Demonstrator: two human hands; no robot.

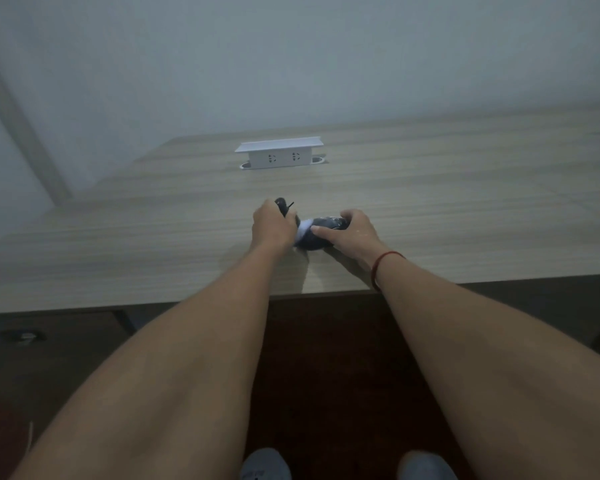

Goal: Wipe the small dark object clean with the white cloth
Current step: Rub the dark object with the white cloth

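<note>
A small dark object [321, 233] lies on the wooden table [465, 202] near its front edge. My right hand [352, 233] grips it from the right, fingers curled over its top. A white cloth [304, 229] shows between my two hands, pressed against the left end of the dark object. My left hand [271, 226] is closed over the cloth. Another dark part with a thin strand [283, 204] sticks out beyond my left hand; whether it belongs to the same object is unclear. Most of the cloth is hidden under my left hand.
A white pop-up socket box [279, 155] stands at the middle back of the table. A pale wall rises behind it. A red string bracelet [378, 268] is on my right wrist. Below the table edge are dark floor and my shoes [265, 465].
</note>
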